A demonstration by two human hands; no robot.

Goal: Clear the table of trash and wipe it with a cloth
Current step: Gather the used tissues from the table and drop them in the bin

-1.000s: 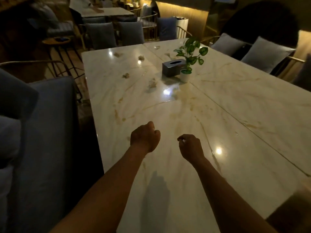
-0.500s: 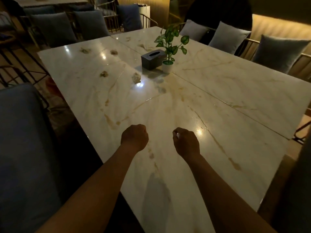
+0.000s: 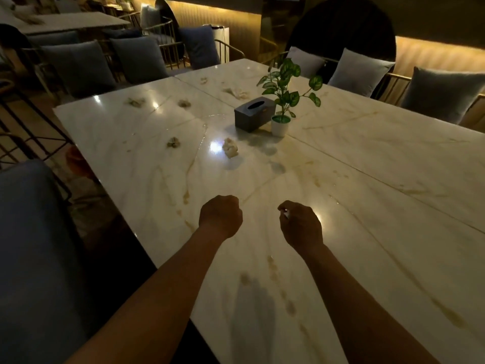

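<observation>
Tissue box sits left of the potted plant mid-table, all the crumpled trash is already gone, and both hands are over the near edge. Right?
Not quite. The head view shows crumpled paper and other scraps on the table. The tissue box, potted plant and both hands are as you said.

My two forearms are bare from the bottom edge of the view up to the wrists, with no sleeve reaching into sight. My left hand (image 3: pixel 220 216) wears no glove, ring or watch that I can make out in the dim light. My right hand (image 3: pixel 301 224) is likewise uncovered, its wrist plain, with no band or strap showing on it.
</observation>
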